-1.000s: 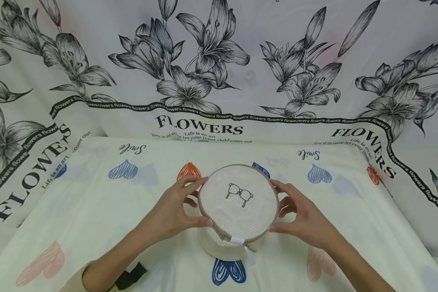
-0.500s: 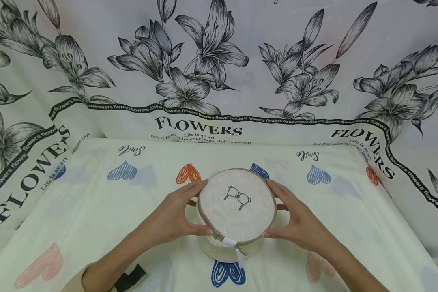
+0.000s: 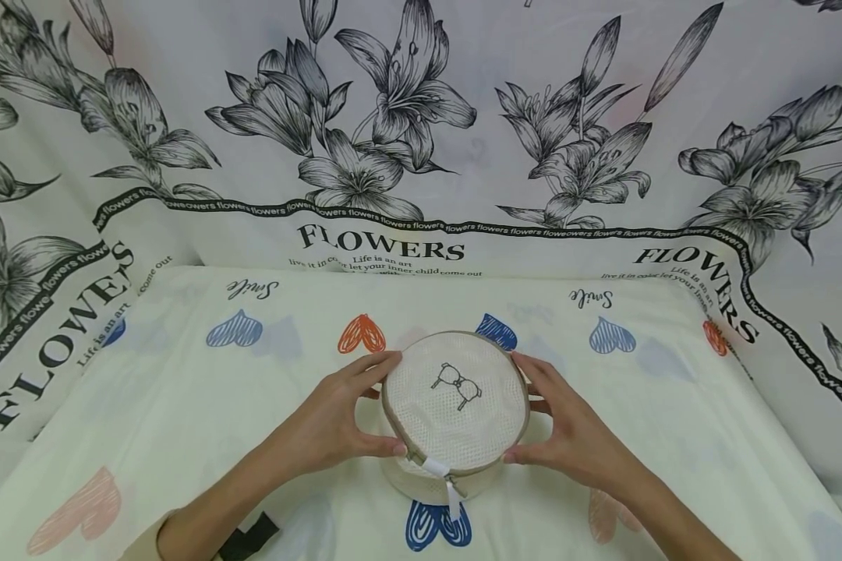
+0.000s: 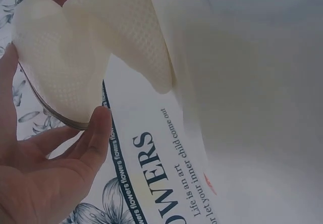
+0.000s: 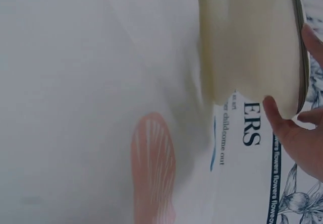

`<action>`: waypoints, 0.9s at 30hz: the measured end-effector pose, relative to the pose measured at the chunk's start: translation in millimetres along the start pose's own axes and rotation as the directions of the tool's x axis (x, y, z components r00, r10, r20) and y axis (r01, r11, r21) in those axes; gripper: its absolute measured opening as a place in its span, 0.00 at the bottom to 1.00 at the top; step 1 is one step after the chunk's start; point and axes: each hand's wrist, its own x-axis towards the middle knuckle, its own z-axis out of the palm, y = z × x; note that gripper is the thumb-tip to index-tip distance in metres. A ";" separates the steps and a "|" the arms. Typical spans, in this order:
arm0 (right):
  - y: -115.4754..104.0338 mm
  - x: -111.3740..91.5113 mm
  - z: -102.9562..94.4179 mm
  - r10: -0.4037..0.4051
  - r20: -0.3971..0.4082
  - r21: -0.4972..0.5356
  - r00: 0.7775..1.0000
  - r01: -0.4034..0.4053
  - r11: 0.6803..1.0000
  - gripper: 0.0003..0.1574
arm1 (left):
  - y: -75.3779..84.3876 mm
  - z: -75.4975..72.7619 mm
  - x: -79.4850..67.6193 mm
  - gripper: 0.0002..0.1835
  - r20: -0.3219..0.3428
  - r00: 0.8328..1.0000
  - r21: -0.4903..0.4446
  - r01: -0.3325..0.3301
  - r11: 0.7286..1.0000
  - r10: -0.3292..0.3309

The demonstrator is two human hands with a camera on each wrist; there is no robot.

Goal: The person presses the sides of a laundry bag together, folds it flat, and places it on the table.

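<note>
A round cream mesh laundry bag point(image 3: 456, 432) stands on the bedding in the middle of the head view. Its lid carries a bra outline, and a brown zip runs round the rim. A white tab and zip pull point(image 3: 453, 499) hang at the front. My left hand point(image 3: 337, 417) grips the bag's left rim between thumb and fingers. On the opposite side my right hand point(image 3: 568, 425) holds the right rim the same way. In the left wrist view the mesh wall point(image 4: 60, 52) looks dented. The right wrist view shows the bag's smooth side point(image 5: 252, 42). What lies inside is hidden.
Pale bedding point(image 3: 182, 405) printed with hearts lies under the bag. Behind it rises a white cloth point(image 3: 491, 179) with black lilies and lettering. A black patch or strap point(image 3: 250, 538) shows by the left sleeve point(image 3: 157, 538).
The laundry bag has come down a little toward me and turned slightly clockwise, its tab and zip pull shifting left. My right hand has moved slightly left and nearer; the left has barely moved.
</note>
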 end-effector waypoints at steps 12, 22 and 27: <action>-2.9 -3.7 6.4 0.046 -0.007 0.002 0.999 -0.046 0.999 0.67 | -2.4 1.0 2.3 0.53 0.034 0.999 -0.084 0.024 0.996 -0.021; -6.1 -3.9 10.1 0.113 -0.014 0.039 0.994 -0.112 0.993 0.65 | -2.1 1.7 4.6 0.48 0.058 0.995 -0.198 0.095 0.975 -0.085; -7.5 -4.6 13.9 0.135 -0.003 0.015 0.991 -0.135 0.991 0.67 | -1.0 4.0 5.3 0.47 0.082 0.991 -0.305 0.128 0.944 -0.108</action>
